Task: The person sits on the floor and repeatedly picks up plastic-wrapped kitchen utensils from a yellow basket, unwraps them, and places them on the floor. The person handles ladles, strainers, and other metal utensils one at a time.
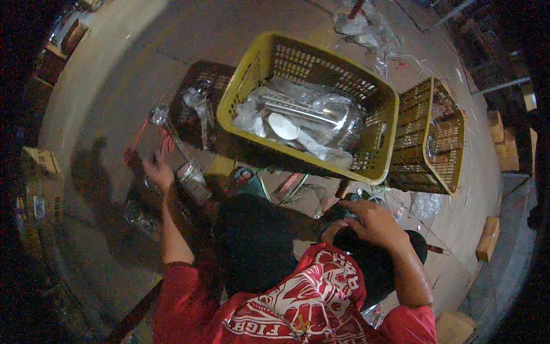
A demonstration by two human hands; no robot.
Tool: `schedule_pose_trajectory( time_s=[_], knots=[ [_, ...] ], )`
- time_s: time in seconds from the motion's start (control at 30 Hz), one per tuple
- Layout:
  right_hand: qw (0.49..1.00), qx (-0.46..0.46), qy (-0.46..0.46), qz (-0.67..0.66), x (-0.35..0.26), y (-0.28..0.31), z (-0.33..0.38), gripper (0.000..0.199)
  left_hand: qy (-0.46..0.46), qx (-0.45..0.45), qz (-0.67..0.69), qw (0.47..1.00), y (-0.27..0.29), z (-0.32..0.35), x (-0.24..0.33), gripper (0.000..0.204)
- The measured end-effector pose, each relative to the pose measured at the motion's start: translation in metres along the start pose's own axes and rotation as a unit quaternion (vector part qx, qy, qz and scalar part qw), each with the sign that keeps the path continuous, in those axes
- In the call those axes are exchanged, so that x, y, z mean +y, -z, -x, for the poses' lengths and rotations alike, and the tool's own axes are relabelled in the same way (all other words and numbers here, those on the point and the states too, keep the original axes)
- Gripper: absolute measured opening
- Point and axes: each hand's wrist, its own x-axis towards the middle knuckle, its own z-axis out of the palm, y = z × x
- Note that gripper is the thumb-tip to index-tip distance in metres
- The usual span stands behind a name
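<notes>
My left hand (159,173) reaches low over the floor at the left, fingers apart, with nothing visible in it. Just beyond it lie a thin red strip (137,137), a red item (167,140) and a shiny, clear-wrapped piece (158,116). A clear plastic-wrapped item (193,179) rests to its right. My right hand (375,225) is by my right knee, its fingers curled over a dark object (341,215) that I cannot make out. In front of me a yellow plastic crate (392,137) holds plastic-wrapped metal rods (301,108) and a white oval piece (283,126).
A second yellow crate (431,123) stands to the right, and a dark brown crate (182,117) with wrapped things to the left. Crumpled clear plastic (361,28) lies at the back. Cardboard boxes (43,161) line the left edge; a small carton (488,238) is at the right.
</notes>
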Motion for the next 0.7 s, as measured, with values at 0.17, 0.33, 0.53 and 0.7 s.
schedule_pose_trajectory(
  time_s=[0.17, 0.33, 0.53, 0.7],
  knots=[
    [0.997, -0.045, 0.027, 0.065, 0.003, -0.014, -0.008, 0.044, -0.283, -0.366, 0.033, 0.886, -0.093, 0.050, 0.259, 0.036],
    [0.993, -0.059, 0.079, 0.066, -0.002, -0.039, -0.010, 0.043, -0.484, -0.620, -0.206, 0.582, -0.172, 0.135, 0.341, 0.031],
    [0.989, -0.027, 0.131, 0.065, -0.009, -0.040, -0.001, 0.046, -0.526, -0.674, -0.353, 0.380, -0.247, 0.246, 0.291, 0.036],
    [0.992, 0.007, 0.127, 0.026, 0.000, -0.027, 0.003, 0.044, -0.533, -0.650, -0.429, 0.331, -0.285, 0.273, 0.246, 0.029]
  ],
)
